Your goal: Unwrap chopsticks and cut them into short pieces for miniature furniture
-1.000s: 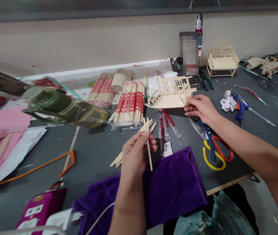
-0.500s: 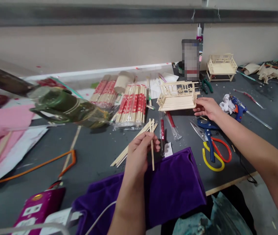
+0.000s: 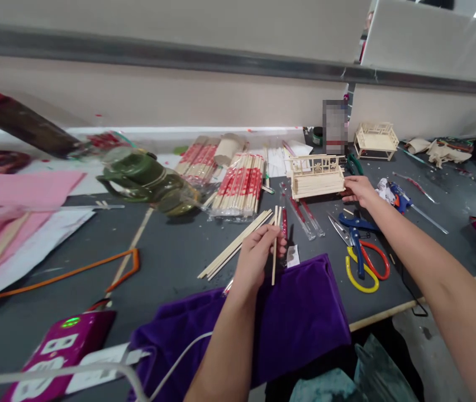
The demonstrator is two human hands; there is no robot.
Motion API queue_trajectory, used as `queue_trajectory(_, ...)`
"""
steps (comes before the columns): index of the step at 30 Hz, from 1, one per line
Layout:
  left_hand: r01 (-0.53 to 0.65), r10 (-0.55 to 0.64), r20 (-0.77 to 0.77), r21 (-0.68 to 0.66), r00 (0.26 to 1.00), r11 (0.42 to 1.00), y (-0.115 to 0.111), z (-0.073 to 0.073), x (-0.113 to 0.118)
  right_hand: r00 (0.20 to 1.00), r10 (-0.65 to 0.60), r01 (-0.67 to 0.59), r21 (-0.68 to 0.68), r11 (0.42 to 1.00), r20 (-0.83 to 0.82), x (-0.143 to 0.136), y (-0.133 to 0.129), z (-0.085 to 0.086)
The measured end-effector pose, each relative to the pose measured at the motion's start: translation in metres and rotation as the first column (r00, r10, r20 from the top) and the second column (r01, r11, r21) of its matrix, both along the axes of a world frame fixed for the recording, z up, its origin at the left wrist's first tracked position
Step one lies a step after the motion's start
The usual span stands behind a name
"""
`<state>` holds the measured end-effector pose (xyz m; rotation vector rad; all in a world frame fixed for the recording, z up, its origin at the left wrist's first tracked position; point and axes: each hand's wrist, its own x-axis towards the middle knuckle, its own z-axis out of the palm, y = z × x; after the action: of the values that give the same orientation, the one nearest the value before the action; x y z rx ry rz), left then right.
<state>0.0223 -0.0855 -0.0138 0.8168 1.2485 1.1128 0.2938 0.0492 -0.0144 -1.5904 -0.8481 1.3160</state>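
My left hand (image 3: 261,248) pinches a couple of thin wooden sticks (image 3: 275,268), held upright above the far edge of a folded purple cloth (image 3: 300,312). Loose chopsticks (image 3: 236,245) lie on the table just behind it. My right hand (image 3: 358,190) has its fingers closed at the right end of a small wooden bench model (image 3: 317,181) with a latticed back. Whether the bench rests on the table or is slightly lifted, I cannot tell. Scissors (image 3: 363,268) with red and yellow handles and blue-handled pliers (image 3: 358,226) lie beneath my right forearm.
Packed chopsticks (image 3: 240,187) and a green jug (image 3: 131,173) in clear plastic stand at the back. A second bench model (image 3: 375,139) is at back right, near a blue glue gun (image 3: 401,198). A purple power strip (image 3: 60,352) and an orange-framed saw (image 3: 66,273) are left.
The camera view has shifted, so the scene sits lower. My left hand still holds the sticks, and my right hand stays at the bench model's right end.
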Motion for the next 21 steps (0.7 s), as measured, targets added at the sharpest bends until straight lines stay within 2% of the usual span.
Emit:
queue_trajectory(9,0.067,-0.069,0.027,0.059,0.997,0.996,0.000,-0.006,0.003,0.996,-0.007,0.010,-0.030,0.999,0.086,0.003,0.001,0.000)
queue_trajectory(13,0.161,-0.142,-0.118,0.177,0.983,0.971,0.000,-0.011,0.007,0.994,0.024,-0.017,-0.066,0.998,0.103,0.002,0.003,0.001)
queue_trajectory(15,0.251,-0.192,-0.233,0.256,0.953,0.933,0.001,-0.013,0.011,0.994,0.038,-0.029,-0.082,0.996,0.101,0.002,0.005,0.001)
queue_trajectory(18,0.378,-0.208,-0.426,0.364,0.881,0.851,0.007,-0.014,0.021,0.995,0.048,-0.040,-0.083,0.996,0.092,0.002,0.008,0.000)
queue_trajectory(21,0.538,-0.210,-0.645,0.365,0.735,0.760,0.020,-0.012,0.038,0.996,0.045,-0.040,-0.062,0.997,0.077,0.000,0.008,-0.002)
